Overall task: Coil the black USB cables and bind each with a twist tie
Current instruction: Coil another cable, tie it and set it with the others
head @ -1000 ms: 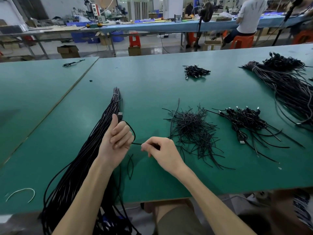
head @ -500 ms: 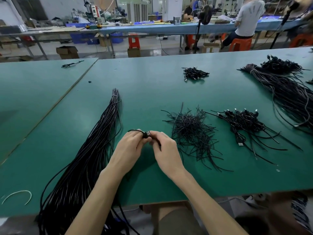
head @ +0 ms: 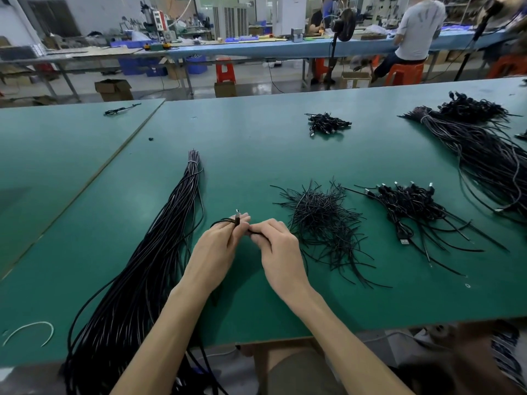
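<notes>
My left hand (head: 218,246) grips a small coil of black USB cable (head: 228,222) above the green table (head: 256,155); its plug sticks up past my fingers. My right hand (head: 275,248) is close beside it and pinches a strand of the same cable. A long bundle of uncoiled black cables (head: 148,269) lies to the left and hangs over the near edge. A heap of black twist ties (head: 322,223) lies just right of my right hand. Bound coils (head: 410,206) are piled further right.
A second long cable bundle (head: 484,155) lies at the far right, a small pile of coils (head: 328,124) at the back. A white tie (head: 28,332) lies near the front left corner. Another table (head: 42,155) adjoins on the left. A person sits at a distant bench.
My hands came together from apart, the left lowering from a raised thumb-up pose. The cable is now folded into a small coil between both hands, with the plug pointing up.
</notes>
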Available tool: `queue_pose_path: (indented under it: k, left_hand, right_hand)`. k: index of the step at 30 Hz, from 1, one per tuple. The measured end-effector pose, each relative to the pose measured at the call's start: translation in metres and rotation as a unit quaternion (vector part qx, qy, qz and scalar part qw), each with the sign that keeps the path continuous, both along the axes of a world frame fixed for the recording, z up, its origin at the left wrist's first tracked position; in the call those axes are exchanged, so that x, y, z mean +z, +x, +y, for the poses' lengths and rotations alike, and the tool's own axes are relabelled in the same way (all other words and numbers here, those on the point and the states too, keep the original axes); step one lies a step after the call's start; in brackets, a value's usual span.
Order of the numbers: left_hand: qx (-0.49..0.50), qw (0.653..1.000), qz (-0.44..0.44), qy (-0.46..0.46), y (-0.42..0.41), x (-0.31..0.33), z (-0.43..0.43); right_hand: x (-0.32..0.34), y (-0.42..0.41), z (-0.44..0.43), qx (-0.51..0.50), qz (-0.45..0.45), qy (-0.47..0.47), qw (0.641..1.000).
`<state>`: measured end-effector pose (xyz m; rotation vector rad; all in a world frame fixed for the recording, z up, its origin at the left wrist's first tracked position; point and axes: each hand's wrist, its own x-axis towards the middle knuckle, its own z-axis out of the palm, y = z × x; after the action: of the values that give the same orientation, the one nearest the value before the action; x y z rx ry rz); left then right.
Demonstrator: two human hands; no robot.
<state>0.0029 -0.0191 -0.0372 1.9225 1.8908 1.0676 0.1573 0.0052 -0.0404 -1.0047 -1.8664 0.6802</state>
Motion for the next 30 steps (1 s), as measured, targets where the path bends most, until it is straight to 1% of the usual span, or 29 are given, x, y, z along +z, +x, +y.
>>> queue_pose_path:
  k: [3,5,7,8,10,11,12,14,16,17,18,19,20,21,22,24,26,27,28,30]
  left_hand:
    - [-0.008,0.994,-0.108,-0.011,0.001,-0.001,0.000]
    - [-0.009,0.988,-0.157,-0.008,-0.001,0.000,0.002]
    - [-0.029,0.971,-0.239,0.002,-0.007,-0.002,0.005]
    - [-0.052,0.951,-0.305,0.000,-0.009,-0.001,0.006]
    - [-0.109,0.891,-0.441,-0.011,-0.014,0.002,0.006]
    - [-0.130,0.861,-0.492,-0.011,-0.016,0.004,0.006]
    - [-0.137,0.830,-0.540,-0.006,-0.017,0.008,0.006]
    - [-0.108,0.768,-0.631,0.011,-0.019,0.015,0.006]
    - [-0.111,0.708,-0.697,0.018,-0.026,0.018,0.004]
    - [-0.123,0.685,-0.718,0.011,-0.029,0.019,0.001]
    - [-0.136,0.668,-0.732,0.000,-0.031,0.021,-0.002]
    - [-0.140,0.666,-0.732,-0.010,-0.032,0.022,-0.004]
    - [-0.130,0.682,-0.720,-0.014,-0.034,0.022,-0.005]
    - [-0.104,0.715,-0.691,-0.006,-0.033,0.021,-0.005]
    - [-0.068,0.760,-0.647,0.009,-0.030,0.020,-0.005]
    - [-0.019,0.854,-0.518,0.042,-0.020,0.018,-0.003]
    - [-0.009,0.930,-0.361,0.061,-0.011,0.012,-0.004]
    - [-0.011,0.958,-0.281,0.062,-0.008,0.007,-0.005]
    - [-0.012,0.978,-0.203,0.057,-0.006,0.002,-0.005]
    - [0.001,0.997,-0.065,0.046,-0.003,-0.004,-0.004]
  right_hand:
    - [0.002,0.001,-0.003,0.015,-0.001,0.002,1.000]
    - [0.003,0.001,-0.004,0.033,-0.030,0.006,0.999]
    - [0.005,0.001,-0.006,0.071,-0.065,-0.006,0.995]
    - [0.006,0.000,-0.007,0.089,-0.079,-0.011,0.993]
    - [0.006,0.000,-0.007,0.108,-0.086,-0.015,0.990]
    - [0.006,0.000,-0.007,0.108,-0.083,-0.016,0.990]
    - [0.005,0.000,-0.007,0.107,-0.084,-0.017,0.991]
    - [0.004,0.000,-0.006,0.104,-0.099,-0.017,0.990]
    - [0.003,-0.001,-0.006,0.096,-0.107,-0.019,0.989]
    - [0.003,-0.002,-0.006,0.088,-0.110,-0.019,0.990]
    - [0.002,-0.002,-0.005,0.074,-0.115,-0.015,0.991]
    - [0.001,-0.003,-0.005,0.056,-0.125,-0.005,0.991]
    - [0.000,-0.004,-0.006,0.037,-0.140,0.011,0.989]
    - [-0.001,-0.005,-0.007,0.017,-0.155,0.030,0.987]
    - [-0.003,-0.006,-0.008,0.000,-0.165,0.051,0.985]
    - [-0.003,-0.007,-0.010,-0.026,-0.185,0.089,0.978]
    - [-0.003,-0.008,-0.011,-0.035,-0.211,0.112,0.970]
    - [-0.004,-0.008,-0.011,-0.032,-0.230,0.120,0.965]
    - [-0.005,-0.009,-0.011,-0.032,-0.250,0.122,0.960]
    - [-0.005,-0.009,-0.012,-0.041,-0.271,0.121,0.954]
